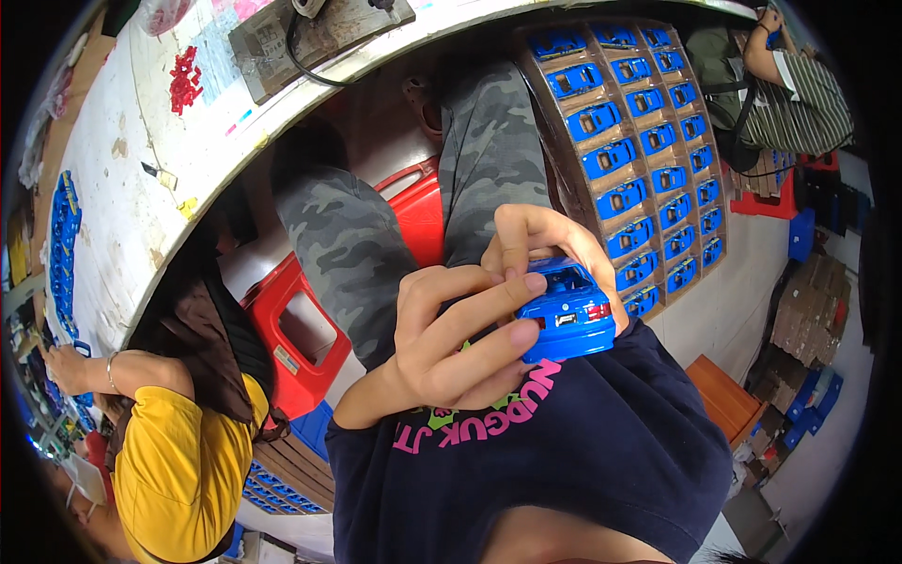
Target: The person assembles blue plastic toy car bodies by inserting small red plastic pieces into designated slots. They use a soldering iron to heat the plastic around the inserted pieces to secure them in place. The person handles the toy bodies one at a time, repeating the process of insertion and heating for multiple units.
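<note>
A blue plastic toy car body [575,324] is up in front of my chest, its end with small red lights and a pale plate facing me. My right hand [554,230] wraps round its far side, with the thumb and fingers closed on it. From the left, my left hand [460,329] presses its fingertips against the car's edge by the window opening. Whether a small part sits between those fingertips is hidden.
A cardboard tray [615,99] with rows of blue car bodies stands to my right. The white table [122,141] holds small red parts [185,80], a metal fixture [315,38] and blue parts [64,254]. A person in yellow [188,461] works at left; another in stripes [808,103] at far right.
</note>
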`<action>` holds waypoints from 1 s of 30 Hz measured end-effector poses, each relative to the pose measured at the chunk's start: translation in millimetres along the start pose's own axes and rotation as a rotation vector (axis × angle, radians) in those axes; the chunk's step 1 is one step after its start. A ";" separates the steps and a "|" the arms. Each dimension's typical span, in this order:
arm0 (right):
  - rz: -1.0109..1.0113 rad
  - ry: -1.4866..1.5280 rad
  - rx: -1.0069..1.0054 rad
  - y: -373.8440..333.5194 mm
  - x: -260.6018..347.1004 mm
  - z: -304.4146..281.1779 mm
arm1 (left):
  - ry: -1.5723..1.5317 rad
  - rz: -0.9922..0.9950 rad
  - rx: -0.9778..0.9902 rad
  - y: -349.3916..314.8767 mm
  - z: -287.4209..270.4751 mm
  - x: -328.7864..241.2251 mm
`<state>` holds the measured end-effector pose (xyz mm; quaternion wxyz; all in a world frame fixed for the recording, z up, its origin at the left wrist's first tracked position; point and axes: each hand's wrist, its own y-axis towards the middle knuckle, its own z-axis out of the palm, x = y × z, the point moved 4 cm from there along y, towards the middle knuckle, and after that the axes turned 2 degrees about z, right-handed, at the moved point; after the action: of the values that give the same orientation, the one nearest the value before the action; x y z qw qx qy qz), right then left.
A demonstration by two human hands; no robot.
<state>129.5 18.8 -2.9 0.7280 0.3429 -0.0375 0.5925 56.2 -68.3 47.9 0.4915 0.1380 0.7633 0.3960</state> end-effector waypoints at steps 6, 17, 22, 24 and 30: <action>0.163 0.080 -0.102 -16.4 -0.2 -15.2 | 0.041 -0.140 0.077 -0.2 -1.9 10.1; 0.086 -0.031 -0.412 -23.7 12.2 -41.7 | -0.001 -0.758 -0.320 -34.3 -11.9 78.4; 0.017 -0.339 -0.726 -27.6 20.1 -51.6 | -0.182 -1.025 -0.346 -37.6 -2.1 105.5; 0.009 -0.498 -0.827 -20.5 26.9 -52.4 | -0.201 -0.998 -0.368 -36.3 4.0 109.4; -0.018 -0.791 -1.017 -3.0 49.7 -61.7 | -0.320 -0.998 -0.366 -17.6 7.4 108.5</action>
<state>125.2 93.7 -28.4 0.7358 0.1480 -0.5764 0.3234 13.7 -11.1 -36.2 0.7451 -0.2694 0.5709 0.2154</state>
